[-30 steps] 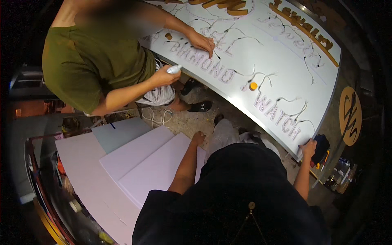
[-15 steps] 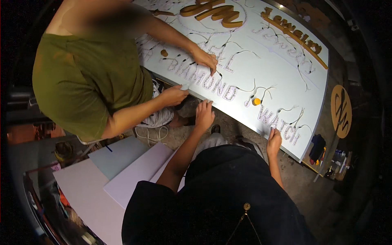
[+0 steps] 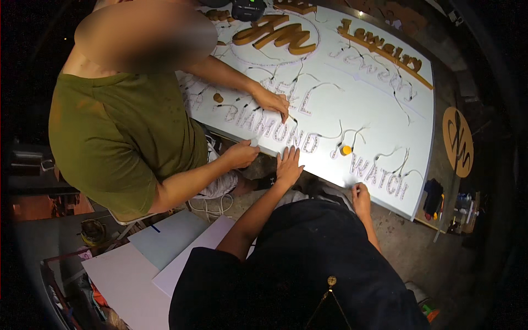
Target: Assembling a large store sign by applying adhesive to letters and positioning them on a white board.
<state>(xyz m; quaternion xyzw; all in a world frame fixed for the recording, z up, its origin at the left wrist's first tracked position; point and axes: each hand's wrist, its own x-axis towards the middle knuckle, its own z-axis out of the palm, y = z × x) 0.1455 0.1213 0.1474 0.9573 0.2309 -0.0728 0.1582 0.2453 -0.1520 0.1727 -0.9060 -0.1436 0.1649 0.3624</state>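
My left hand (image 3: 289, 168) lies with its fingers spread on the near edge of a large white board (image 3: 379, 132). My right hand (image 3: 361, 201) is at the same edge farther right, its fingers curled in; a blurred greyish bit shows by the fingertips, too unclear to name. Close above both hands runs a row of letter shapes (image 3: 379, 176) dotted with small lights, thin wires (image 3: 352, 132) trailing from them. A small yellow round container (image 3: 346, 150) stands among these wires. At my left, a co-worker's hand (image 3: 272, 102) reaches over the letters, and their other hand (image 3: 242, 154) is by the board's edge.
Gold-brown raised letters (image 3: 385, 44) and a script emblem (image 3: 275, 36) lie at the board's far side. A round brown sign (image 3: 458, 142) is beyond the right edge. Pale flat panels (image 3: 126, 280) lie at lower left. A coiled white cord (image 3: 212, 206) hangs near the co-worker.
My left hand has moved right along the edge and spread its fingers on the board. My right hand has drawn back slightly toward me, its fingers curled. The co-worker's hands have shifted little.
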